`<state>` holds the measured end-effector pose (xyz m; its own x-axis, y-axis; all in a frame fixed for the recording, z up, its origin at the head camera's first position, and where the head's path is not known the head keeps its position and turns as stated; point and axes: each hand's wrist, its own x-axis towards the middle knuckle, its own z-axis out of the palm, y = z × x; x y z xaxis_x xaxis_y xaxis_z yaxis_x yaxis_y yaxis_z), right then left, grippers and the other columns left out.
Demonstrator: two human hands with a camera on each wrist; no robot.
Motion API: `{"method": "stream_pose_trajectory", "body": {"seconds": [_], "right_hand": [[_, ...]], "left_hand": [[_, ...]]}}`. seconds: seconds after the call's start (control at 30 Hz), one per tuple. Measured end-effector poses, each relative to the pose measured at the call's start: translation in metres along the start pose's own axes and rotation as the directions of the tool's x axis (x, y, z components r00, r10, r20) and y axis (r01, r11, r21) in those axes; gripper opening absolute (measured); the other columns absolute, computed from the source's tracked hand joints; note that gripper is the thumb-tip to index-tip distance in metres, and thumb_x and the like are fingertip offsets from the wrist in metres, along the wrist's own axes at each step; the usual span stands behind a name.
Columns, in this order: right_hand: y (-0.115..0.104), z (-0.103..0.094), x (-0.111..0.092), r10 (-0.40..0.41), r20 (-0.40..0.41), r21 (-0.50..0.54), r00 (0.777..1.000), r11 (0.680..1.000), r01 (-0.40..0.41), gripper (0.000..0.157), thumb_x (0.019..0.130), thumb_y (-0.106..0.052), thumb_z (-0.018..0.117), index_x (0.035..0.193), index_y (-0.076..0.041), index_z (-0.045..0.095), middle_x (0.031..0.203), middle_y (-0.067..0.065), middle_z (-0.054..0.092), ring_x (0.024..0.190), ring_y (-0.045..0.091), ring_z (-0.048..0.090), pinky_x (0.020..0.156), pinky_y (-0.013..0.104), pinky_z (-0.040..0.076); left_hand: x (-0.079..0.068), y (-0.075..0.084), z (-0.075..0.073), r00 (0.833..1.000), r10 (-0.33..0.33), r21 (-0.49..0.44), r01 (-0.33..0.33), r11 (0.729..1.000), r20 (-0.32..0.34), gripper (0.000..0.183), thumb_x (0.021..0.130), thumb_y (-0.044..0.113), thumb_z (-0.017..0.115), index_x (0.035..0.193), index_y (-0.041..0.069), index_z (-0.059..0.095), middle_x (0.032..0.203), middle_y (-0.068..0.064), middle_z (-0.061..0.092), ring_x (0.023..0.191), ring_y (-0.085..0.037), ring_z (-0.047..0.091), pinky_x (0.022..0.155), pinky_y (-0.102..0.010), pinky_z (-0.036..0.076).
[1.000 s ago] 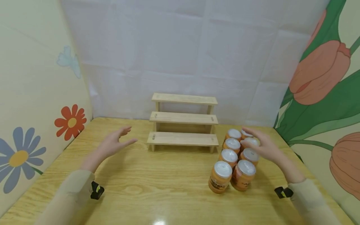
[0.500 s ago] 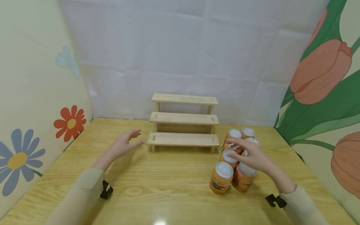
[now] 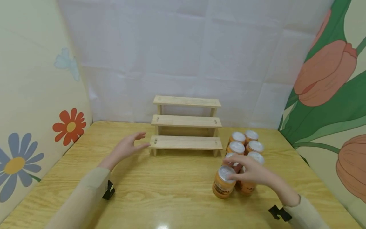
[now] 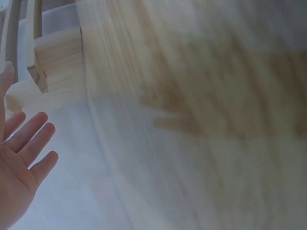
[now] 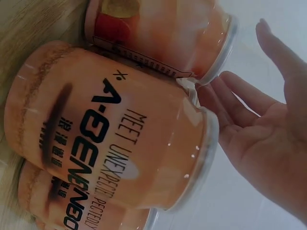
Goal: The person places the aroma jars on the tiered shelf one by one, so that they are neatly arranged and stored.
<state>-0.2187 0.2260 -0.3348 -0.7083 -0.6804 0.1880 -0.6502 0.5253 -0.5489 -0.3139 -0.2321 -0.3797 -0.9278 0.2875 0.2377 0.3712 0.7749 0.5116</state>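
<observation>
Several orange cans (image 3: 256, 146) with silver lids stand upright in two rows on the right of the table. Over their near end reaches my right hand (image 3: 251, 171), its thumb at the lid of the front left can (image 3: 221, 190) and its fingers above the can behind. In the right wrist view, a gap shows between thumb and fingers, beside the cans' lids; a can with black lettering (image 5: 110, 129) fills the foreground. My left hand (image 3: 125, 149) hovers with fingers spread and holds nothing, its thumb tip near the left end of the three-step wooden shelf (image 3: 186, 142).
The wooden table (image 3: 160, 184) runs back to a white cloth (image 3: 183, 47). A flower-patterned panel (image 3: 25, 95) borders the left side, and one with tulips (image 3: 323, 124) borders the right.
My right hand has moved from the rear cans toward the front left can. The left hand has shifted right, closer to the shelf. The cans stand where they were.
</observation>
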Motion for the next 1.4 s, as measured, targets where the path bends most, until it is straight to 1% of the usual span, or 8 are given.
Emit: {"method": "stream_pose_trajectory", "body": {"seconds": [0.13,0.27,0.4,0.7,0.87,1.1,1.27,1.4], "right_hand": [[-0.001,0.001,-0.003,0.018,0.035,-0.012,0.999,1.0,-0.017,0.061,0.078,-0.033,0.076,0.127,-0.002,0.056,0.121,0.013,0.061,0.092,0.013,0.059,0.069,0.03,0.053],[-0.001,0.004,-0.003,-0.016,0.043,-0.065,0.999,0.998,0.019,0.065,0.075,-0.036,0.077,0.128,-0.004,0.056,0.124,0.012,0.059,0.105,0.022,0.057,0.081,0.032,0.052],[-0.002,0.008,-0.002,-0.015,0.008,-0.118,1.0,0.993,0.016,0.062,0.075,-0.037,0.077,0.126,-0.008,0.058,0.123,0.008,0.061,0.109,0.024,0.055,0.084,0.031,0.051],[-0.007,0.019,0.002,-0.013,-0.064,-0.126,0.998,0.992,0.005,0.058,0.075,-0.036,0.077,0.123,-0.009,0.06,0.118,0.008,0.063,0.101,0.02,0.06,0.078,0.029,0.052],[-0.008,0.023,0.005,-0.016,-0.071,-0.098,0.997,0.995,0.009,0.058,0.075,-0.036,0.077,0.124,-0.011,0.059,0.121,0.004,0.062,0.109,0.02,0.059,0.087,0.034,0.051],[-0.01,0.027,0.002,0.041,-0.064,-0.085,0.997,0.995,-0.047,0.062,0.075,-0.039,0.076,0.127,-0.01,0.057,0.122,0.006,0.061,0.106,0.02,0.061,0.086,0.033,0.052],[-0.011,0.029,0.001,0.091,-0.084,-0.099,0.992,0.99,-0.099,0.067,0.075,-0.044,0.075,0.126,-0.006,0.056,0.12,0.008,0.062,0.102,0.021,0.062,0.082,0.03,0.054],[-0.013,0.032,0.001,0.093,-0.121,-0.098,0.988,0.99,-0.105,0.066,0.074,-0.041,0.077,0.125,-0.004,0.057,0.119,0.01,0.062,0.102,0.024,0.063,0.083,0.032,0.054]], "left_hand": [[0.001,-0.002,0.0,1.0,0.016,0.068,-0.016,0.998,0.01,0.071,0.089,0.047,0.06,0.139,0.0,0.042,0.131,-0.025,0.053,0.119,-0.043,0.05,0.099,-0.059,0.039],[0.003,0.001,0.002,0.999,0.023,0.095,-0.027,0.995,0.042,0.069,0.09,0.045,0.059,0.139,-0.001,0.041,0.132,-0.025,0.052,0.119,-0.042,0.05,0.099,-0.058,0.039],[0.004,0.005,0.005,0.997,0.025,0.066,-0.029,0.997,0.071,0.068,0.092,0.046,0.055,0.138,-0.002,0.042,0.133,-0.025,0.051,0.121,-0.041,0.049,0.101,-0.057,0.038],[0.004,0.001,0.016,0.998,0.034,0.008,-0.034,0.999,0.058,0.063,0.094,0.041,0.054,0.138,-0.003,0.043,0.132,-0.025,0.052,0.118,-0.04,0.052,0.098,-0.056,0.041],[0.004,0.003,0.015,0.997,0.037,0.054,-0.04,0.998,0.072,0.061,0.095,0.041,0.053,0.137,-0.002,0.044,0.131,-0.024,0.053,0.118,-0.04,0.052,0.099,-0.056,0.041],[0.001,0.003,0.014,0.989,0.132,0.195,-0.143,0.97,0.071,0.053,0.095,0.036,0.055,0.131,-0.002,0.051,0.127,-0.021,0.057,0.112,-0.038,0.057,0.095,-0.052,0.045],[0.002,0.006,0.018,0.989,0.131,0.248,-0.142,0.958,0.063,0.056,0.095,0.04,0.052,0.132,-0.002,0.05,0.129,-0.021,0.056,0.113,-0.038,0.057,0.097,-0.052,0.045],[0.004,0.011,0.021,0.993,0.108,0.217,-0.116,0.969,0.049,0.056,0.097,0.04,0.049,0.132,-0.004,0.049,0.13,-0.023,0.054,0.115,-0.041,0.054,0.099,-0.053,0.042]]}}
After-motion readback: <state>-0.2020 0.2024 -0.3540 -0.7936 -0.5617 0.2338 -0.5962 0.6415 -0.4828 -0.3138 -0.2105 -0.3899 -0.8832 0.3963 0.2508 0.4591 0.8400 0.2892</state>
